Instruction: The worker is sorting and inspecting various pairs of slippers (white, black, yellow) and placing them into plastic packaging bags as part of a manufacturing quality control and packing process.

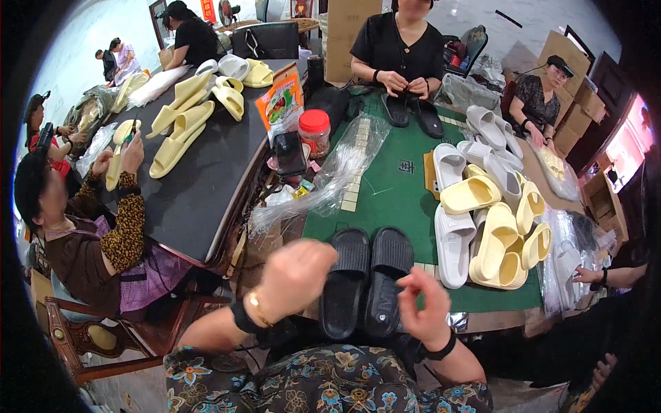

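A pair of black slides lies side by side on the green table top [375,182] in front of me. The left slide [342,303] shows its ribbed strap and dark insole; the right slide [383,306] has raised lettering and a small round mark. My left hand [292,279], blurred and fist-like, hovers beside the left slide's strap. Whatever may be in its fingers cannot be made out. My right hand [423,306] is just right of the right slide, with fingers loosely curled, tips apart and no object visible in them.
Cream slides [499,237] and white slides [451,241] are heaped at the right. Clear plastic strands [323,182] lie at the left, near a red-lidded jar [314,131]. Across the table, a person handles black slides [413,113]. A dark table [206,199] stands left.
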A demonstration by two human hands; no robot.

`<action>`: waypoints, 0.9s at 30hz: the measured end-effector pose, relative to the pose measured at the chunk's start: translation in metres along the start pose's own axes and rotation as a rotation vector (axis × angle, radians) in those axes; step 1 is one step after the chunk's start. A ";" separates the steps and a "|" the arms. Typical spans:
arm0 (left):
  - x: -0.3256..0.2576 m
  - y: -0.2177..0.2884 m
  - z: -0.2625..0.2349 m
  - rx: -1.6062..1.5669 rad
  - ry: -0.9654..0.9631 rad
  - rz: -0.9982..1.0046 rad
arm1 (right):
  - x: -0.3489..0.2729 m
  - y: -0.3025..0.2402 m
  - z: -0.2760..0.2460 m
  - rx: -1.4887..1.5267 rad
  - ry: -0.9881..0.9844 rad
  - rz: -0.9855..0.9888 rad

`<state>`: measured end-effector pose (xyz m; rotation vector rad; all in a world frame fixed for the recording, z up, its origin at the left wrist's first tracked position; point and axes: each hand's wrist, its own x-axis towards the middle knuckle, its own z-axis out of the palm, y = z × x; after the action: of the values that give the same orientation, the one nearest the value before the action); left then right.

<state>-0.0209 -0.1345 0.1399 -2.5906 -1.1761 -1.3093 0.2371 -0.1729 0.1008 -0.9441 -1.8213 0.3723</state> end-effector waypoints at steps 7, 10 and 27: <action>-0.074 0.039 0.052 -0.107 -0.335 0.147 | -0.036 -0.002 0.028 -0.117 -0.377 0.003; -0.086 0.037 0.056 -0.105 -0.385 0.192 | -0.060 0.003 0.023 -0.120 -0.444 0.034; -0.100 0.071 0.074 -0.486 -0.696 0.252 | -0.118 -0.016 -0.019 -0.376 -0.497 0.197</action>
<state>0.0371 -0.2230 0.0443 -3.5688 -0.5410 -0.7140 0.2690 -0.2747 0.0443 -1.3900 -2.3080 0.4208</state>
